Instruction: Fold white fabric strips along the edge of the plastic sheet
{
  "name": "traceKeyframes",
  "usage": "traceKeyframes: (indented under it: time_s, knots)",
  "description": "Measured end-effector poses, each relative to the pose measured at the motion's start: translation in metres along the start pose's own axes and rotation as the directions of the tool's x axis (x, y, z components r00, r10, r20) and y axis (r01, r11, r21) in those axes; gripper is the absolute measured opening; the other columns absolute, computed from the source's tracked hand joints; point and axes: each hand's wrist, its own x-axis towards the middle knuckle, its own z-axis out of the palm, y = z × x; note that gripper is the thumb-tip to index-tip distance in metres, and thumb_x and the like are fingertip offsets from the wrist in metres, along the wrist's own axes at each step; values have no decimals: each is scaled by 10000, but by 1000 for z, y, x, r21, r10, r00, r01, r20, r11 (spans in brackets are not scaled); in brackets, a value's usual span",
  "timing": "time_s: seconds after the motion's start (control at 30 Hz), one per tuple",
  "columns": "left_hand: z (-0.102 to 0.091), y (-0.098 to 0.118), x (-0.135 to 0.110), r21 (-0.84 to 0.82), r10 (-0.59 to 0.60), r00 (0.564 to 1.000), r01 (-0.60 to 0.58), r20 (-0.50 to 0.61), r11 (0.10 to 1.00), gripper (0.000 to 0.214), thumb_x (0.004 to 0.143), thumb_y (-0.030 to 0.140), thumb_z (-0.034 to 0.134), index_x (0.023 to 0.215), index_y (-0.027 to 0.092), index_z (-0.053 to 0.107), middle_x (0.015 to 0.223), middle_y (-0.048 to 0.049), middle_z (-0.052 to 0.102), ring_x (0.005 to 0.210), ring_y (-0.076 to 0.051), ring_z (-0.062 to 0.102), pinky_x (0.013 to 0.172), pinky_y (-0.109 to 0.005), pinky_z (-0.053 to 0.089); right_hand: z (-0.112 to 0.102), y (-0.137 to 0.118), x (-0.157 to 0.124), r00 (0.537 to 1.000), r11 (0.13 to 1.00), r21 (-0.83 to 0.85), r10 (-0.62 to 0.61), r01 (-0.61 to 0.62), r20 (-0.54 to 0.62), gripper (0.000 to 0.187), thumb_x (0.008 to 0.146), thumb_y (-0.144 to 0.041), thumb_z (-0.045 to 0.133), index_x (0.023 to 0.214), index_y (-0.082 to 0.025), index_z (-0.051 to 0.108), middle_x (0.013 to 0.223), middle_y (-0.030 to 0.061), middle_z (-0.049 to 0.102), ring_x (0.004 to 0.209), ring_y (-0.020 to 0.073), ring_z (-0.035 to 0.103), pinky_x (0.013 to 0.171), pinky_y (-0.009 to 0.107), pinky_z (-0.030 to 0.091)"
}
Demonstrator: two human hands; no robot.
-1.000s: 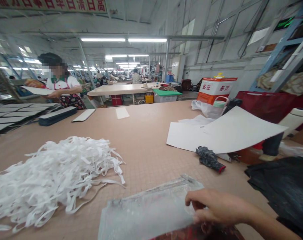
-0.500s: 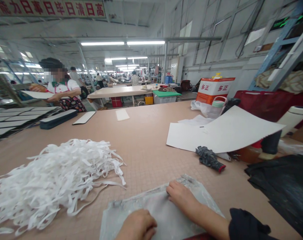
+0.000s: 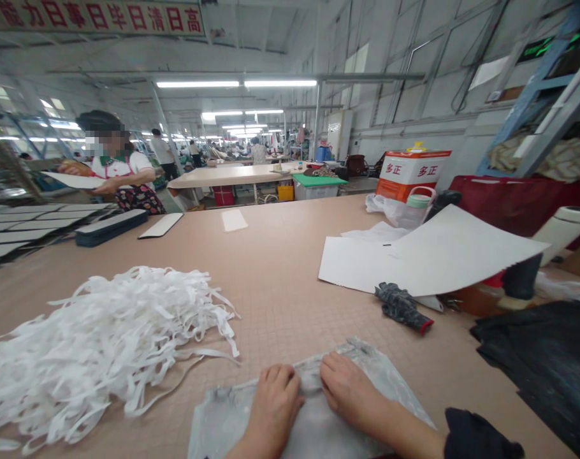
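A greyish, half-clear plastic sheet (image 3: 223, 417) with a smudged, crumpled far edge lies on the table in front of me. My left hand (image 3: 275, 401) is at that far edge, its fingers curled down and closed on the plastic. Just to its right, my right hand (image 3: 350, 386) also has bent fingers closed on the same edge, with a small gap between the two hands. The fingertips are partly hidden. A tangled heap of white fabric strips (image 3: 122, 344) lies to the left of the sheet.
A dark knit glove (image 3: 402, 309) and a large white board (image 3: 428, 258) lie to the right, near black sheets (image 3: 548, 357). Far left are a stack of white-topped pieces (image 3: 111, 228) and a person (image 3: 122, 169) holding a white panel. A tin (image 3: 412, 175) stands behind.
My left hand has moved forward from the near part of the plastic sheet to its far edge, beside my right hand. The right hand has stayed nearly in place.
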Motion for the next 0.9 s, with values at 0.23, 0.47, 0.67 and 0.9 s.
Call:
traceKeyframes:
  time_s: [0.23, 0.47, 0.67, 0.9]
  knots:
    - [3, 1, -5, 67, 221, 966, -213, -137, 975, 102, 836, 167, 507, 737, 189, 505, 782, -5, 551, 748, -163, 482, 751, -334, 360, -21, -6, -2, 994, 975, 218, -62, 41, 91, 156, 747, -78, 444, 829, -170, 538, 848, 36, 571, 818, 169, 492, 736, 270, 355]
    - [-15, -10, -11, 0, 37, 998, -37, 47, 999, 247, 776, 151, 542, 1012, 194, 485, 894, -25, 608, 811, -189, 548, 721, -311, 404, -35, 17, -2, 981, 978, 202, 3, -43, 194, 283, 747, -93, 467, 995, -205, 545, 963, 40, 602, 916, 200, 517, 796, 307, 339]
    - [-58, -45, -22, 103, -82, 968, 59, 236, 993, 169, 745, 123, 517, 878, 224, 543, 848, 6, 613, 833, -181, 544, 828, -356, 359, -31, 63, -11, 971, 977, -184, 144, -109, 191, 297, 752, 20, 392, 874, -160, 594, 860, 99, 619, 799, 239, 545, 713, 352, 337]
    - [-57, -43, -34, 202, -58, 994, 39, 89, 979, 212, 754, 91, 497, 891, 245, 549, 884, 13, 595, 864, -183, 528, 905, -398, 316, -16, -23, 21, 983, 985, 12, -175, 174, 51, 182, 806, -48, 468, 761, -189, 576, 798, 14, 590, 753, 173, 510, 685, 284, 330]
